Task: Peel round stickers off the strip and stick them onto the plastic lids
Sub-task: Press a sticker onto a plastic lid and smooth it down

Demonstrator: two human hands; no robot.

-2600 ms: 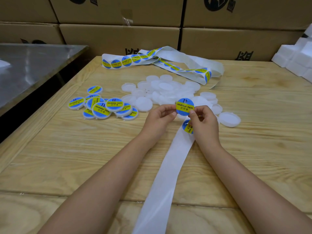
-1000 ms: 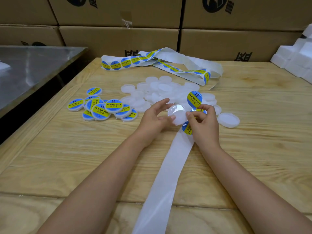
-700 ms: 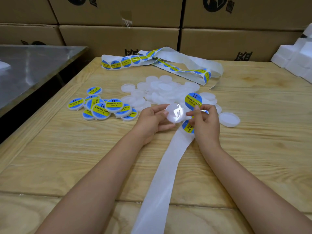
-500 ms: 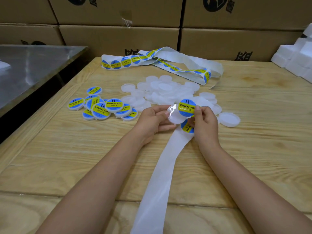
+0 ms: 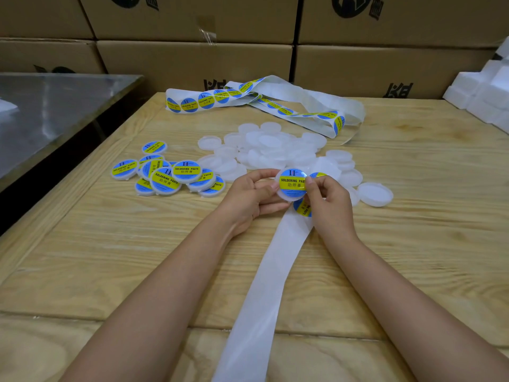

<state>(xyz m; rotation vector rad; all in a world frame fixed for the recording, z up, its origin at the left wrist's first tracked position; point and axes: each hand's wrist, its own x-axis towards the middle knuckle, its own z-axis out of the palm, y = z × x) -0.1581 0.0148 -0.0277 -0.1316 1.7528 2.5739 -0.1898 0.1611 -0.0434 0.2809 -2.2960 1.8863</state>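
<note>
My left hand (image 5: pixel 248 198) holds a white plastic lid (image 5: pixel 286 196) by its edge above the table. A round blue-and-yellow sticker (image 5: pixel 292 181) lies on the lid's top. My right hand (image 5: pixel 329 205) presses the sticker's right side with thumb and forefinger, and its lower fingers hold the white backing strip (image 5: pixel 264 285), with another sticker (image 5: pixel 302 209) showing under the palm. The bare strip runs down toward me. The strip's stickered end (image 5: pixel 209 99) lies coiled at the back of the table.
A heap of bare white lids (image 5: pixel 272 150) lies behind my hands, and one lone lid (image 5: pixel 375 193) sits to the right. Several labelled lids (image 5: pixel 165 175) are piled at the left. Cardboard boxes (image 5: pixel 192 62) stand behind, white foam blocks (image 5: pixel 484 92) at right, a metal table (image 5: pixel 49 106) at left.
My left hand picked a bare lid from the heap and raised it. My right hand brought the peeled sticker down onto the lid, where it now lies flat.
</note>
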